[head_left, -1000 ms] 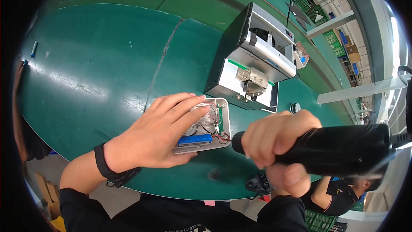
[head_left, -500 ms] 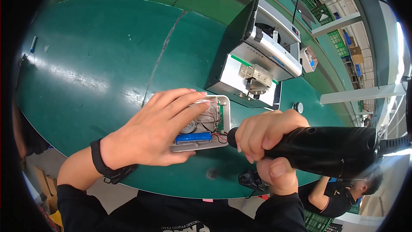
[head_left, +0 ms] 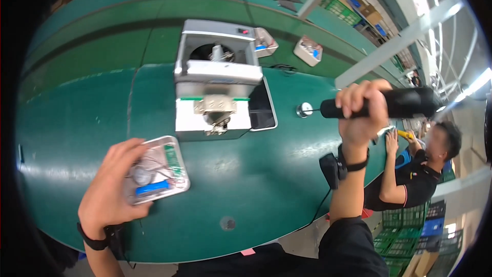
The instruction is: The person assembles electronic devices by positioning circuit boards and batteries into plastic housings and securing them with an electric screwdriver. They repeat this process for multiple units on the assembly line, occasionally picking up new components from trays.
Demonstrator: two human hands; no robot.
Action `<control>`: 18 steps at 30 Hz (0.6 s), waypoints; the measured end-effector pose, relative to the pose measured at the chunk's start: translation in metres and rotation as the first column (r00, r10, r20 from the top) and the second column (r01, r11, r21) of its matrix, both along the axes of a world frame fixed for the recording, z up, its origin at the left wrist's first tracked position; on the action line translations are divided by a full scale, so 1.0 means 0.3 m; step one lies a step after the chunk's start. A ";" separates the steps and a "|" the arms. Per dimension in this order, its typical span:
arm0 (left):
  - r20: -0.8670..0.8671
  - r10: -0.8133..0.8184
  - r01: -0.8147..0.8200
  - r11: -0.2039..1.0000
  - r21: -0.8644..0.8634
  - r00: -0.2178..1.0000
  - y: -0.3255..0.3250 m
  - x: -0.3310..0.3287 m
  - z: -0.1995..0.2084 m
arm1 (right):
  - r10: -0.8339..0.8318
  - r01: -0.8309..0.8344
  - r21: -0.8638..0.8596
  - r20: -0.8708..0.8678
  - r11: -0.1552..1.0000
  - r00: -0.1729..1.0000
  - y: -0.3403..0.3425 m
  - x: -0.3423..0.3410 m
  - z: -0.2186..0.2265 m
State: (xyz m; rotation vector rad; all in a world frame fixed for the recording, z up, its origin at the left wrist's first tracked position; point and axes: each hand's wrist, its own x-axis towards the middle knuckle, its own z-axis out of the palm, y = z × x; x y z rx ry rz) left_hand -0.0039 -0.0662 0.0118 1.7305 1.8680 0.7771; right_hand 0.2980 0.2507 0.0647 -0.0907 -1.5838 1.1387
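Observation:
My left hand [head_left: 114, 187] grips the left side of an open white plastic housing [head_left: 183, 182], thumb at the near edge and fingers over the far edge. Inside the housing lie a blue cylindrical battery [head_left: 152, 188], a green circuit board [head_left: 173, 159], a round silver part [head_left: 142, 176] and thin wires. My right hand [head_left: 363, 110] is closed around a black electric screwdriver [head_left: 410, 103], held sideways and blurred at its back end. Its thin bit points left and reaches a small round silver-topped piece [head_left: 304, 110] on the green table; whether they touch I cannot tell.
A grey-and-black machine [head_left: 215, 84] with a metal front mechanism stands beyond the housing, with a dark tray [head_left: 263, 107] beside it. Two more white housings [head_left: 308, 51] sit farther back. A black stand [head_left: 330, 170] is near my right wrist. At right, a co-worker [head_left: 410, 169] handles something yellow.
The view has swung right. My right hand has carried the screwdriver from the housing's right edge to the round silver-topped piece. My left hand stays on the housing, its fingers shifted off the interior.

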 end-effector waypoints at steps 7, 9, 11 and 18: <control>-0.241 0.763 -0.616 0.633 0.470 0.600 -0.008 -0.145 -0.156 | -0.282 0.286 -0.061 0.067 0.956 0.957 0.181 0.051 -0.029; -0.226 0.747 -0.629 0.653 0.421 0.625 -0.044 -0.172 -0.183 | -0.293 0.298 -0.075 0.079 0.952 0.953 0.183 0.031 -0.058; -0.193 0.733 -0.672 0.677 0.301 0.652 -0.066 -0.176 -0.208 | -0.279 0.291 -0.116 0.110 0.950 0.954 0.190 0.012 -0.095; -0.134 0.683 -0.661 0.729 0.177 0.718 0.009 -0.160 -0.254 | -0.284 0.309 -0.195 0.149 0.931 0.947 0.289 0.028 -0.123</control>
